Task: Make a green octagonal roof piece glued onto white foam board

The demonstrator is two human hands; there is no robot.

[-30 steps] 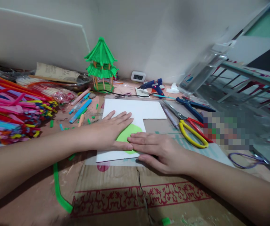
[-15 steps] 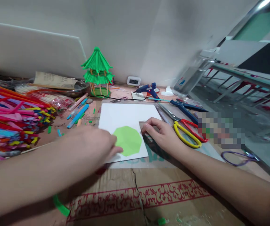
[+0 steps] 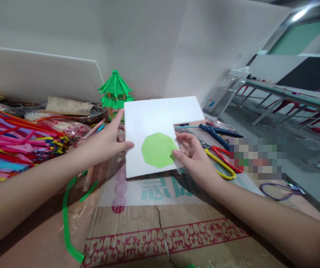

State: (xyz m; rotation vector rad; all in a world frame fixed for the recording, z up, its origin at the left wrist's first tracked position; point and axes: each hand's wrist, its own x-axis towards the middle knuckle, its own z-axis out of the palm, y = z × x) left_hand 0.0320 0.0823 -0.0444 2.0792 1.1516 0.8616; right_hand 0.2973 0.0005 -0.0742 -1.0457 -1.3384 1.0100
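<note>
I log the board (image 3: 148, 115) between the hands: left hand (image 3: 110, 137) pinching one edge, right hand (image 3: 195, 155) pinching the opposite, thumb on the octagon (image 3: 157, 149). Paired grips probably steady its tilt.

No wording reads for certain. Translucent sheet (image 3: 132, 199): large teal Chinese-type characters (image 3: 155, 188), partly hidden by white board (image 3: 148, 115); magenta circles (image 3: 118, 204) in a column, white marks inside, too unclear. Clear bottle (image 3: 224, 91): small blue-and-red sailboat logo (image 3: 210, 103), lettering not legible.
</note>
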